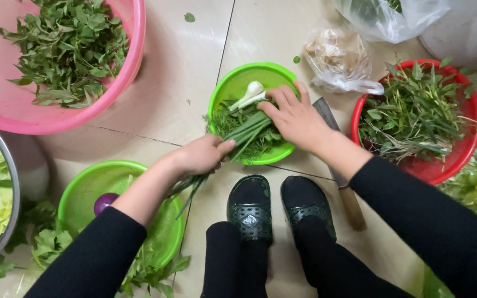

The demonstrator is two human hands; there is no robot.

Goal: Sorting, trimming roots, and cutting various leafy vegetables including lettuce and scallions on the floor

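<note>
While squatting over the tiled floor [194, 72], keep the work low and centred above the small green bowl [224, 91]. Largest first: pink basin [133, 60] of leafy herbs upper left, red basin [467, 149] of greens right, steel bowl [8, 165] of pale cabbage far left, big green bowl [78, 187] with a purple onion [104, 202].

Hold the spring onions [249, 129] firmly at both ends; likely best to strip limp leaves downward into the bowl, away from the cleaver [338, 165] lying just beside it.

Left hand [200, 156] closed around the green tops at the bowl's near rim. Right hand [293, 118] resting flat, fingers together, pressing the stalks near the white bulbs.
</note>
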